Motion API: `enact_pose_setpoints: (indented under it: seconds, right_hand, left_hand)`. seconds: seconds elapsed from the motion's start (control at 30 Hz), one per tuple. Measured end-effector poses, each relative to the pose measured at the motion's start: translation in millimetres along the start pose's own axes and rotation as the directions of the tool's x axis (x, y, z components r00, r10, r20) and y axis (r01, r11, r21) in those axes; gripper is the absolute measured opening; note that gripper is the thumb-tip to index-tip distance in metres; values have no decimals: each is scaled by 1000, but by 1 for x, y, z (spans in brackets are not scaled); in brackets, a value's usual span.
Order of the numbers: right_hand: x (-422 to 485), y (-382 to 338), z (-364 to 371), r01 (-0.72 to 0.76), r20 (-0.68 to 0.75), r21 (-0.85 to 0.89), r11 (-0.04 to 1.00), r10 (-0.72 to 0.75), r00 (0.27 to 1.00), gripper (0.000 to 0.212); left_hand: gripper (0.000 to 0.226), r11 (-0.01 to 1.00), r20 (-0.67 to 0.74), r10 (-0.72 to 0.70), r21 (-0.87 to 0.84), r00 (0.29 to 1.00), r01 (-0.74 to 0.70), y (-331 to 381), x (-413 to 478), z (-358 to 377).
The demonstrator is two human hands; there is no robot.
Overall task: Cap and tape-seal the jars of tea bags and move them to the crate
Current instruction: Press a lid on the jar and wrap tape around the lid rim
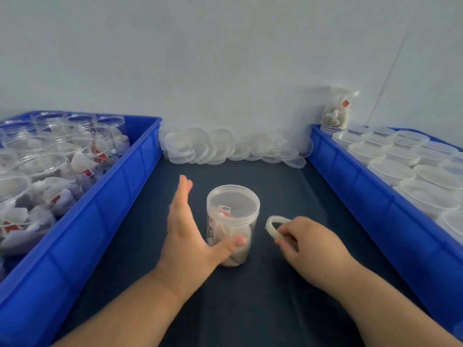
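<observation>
A clear jar (233,216) of tea bags stands upright on the dark mat, with a clear lid on top. My left hand (186,226) is spread open beside the jar's left side, fingers straight, thumb in front of the jar's lower wall. To the jar's right, my right hand (308,242) pinches a small roll of clear tape (274,225) just above the mat. The blue crate (105,204) on the left holds several uncapped jars of tea bags. The blue crate (355,181) on the right holds several capped jars.
A pile of loose clear lids (225,146) lies against the white wall at the back of the mat. One capped jar (338,111) stands on top of the others at the right crate's far corner. Crate walls border the mat on both sides.
</observation>
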State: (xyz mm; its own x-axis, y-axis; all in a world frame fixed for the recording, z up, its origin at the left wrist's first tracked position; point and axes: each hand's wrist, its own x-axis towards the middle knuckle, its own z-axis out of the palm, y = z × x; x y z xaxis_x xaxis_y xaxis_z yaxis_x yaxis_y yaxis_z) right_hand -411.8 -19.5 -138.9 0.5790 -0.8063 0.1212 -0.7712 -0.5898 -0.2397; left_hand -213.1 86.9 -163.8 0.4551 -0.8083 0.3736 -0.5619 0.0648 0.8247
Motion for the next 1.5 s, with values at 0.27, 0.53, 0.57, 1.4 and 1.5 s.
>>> enact_pose_setpoints:
  seconds: [0.27, 0.53, 0.57, 1.4, 1.5]
  right_hand:
    - [-46, -44, -41, 301, -430, 245, 922, -175, 886, 8]
    - [-57, -47, -44, 323, -419, 214, 922, -212, 883, 10]
    - [-58, -47, -44, 319, -410, 209, 924, -213, 887, 9]
    - [-41, -41, -19, 127, -135, 337, 933, -86, 987, 23]
    - [-35, -37, -19, 179, -278, 220, 959, -115, 954, 18]
  left_hand:
    - [50, 923, 47, 333, 186, 942, -336, 71, -4, -22]
    - [32, 927, 1, 315, 214, 949, -308, 71, -11, -19]
    - [29, 916, -3, 336, 235, 942, -326, 69, -11, -19]
    - [22, 820, 140, 257, 492, 956, -292, 55, -20, -16]
    - [13, 877, -24, 257, 425, 966, -223, 44, -18, -14]
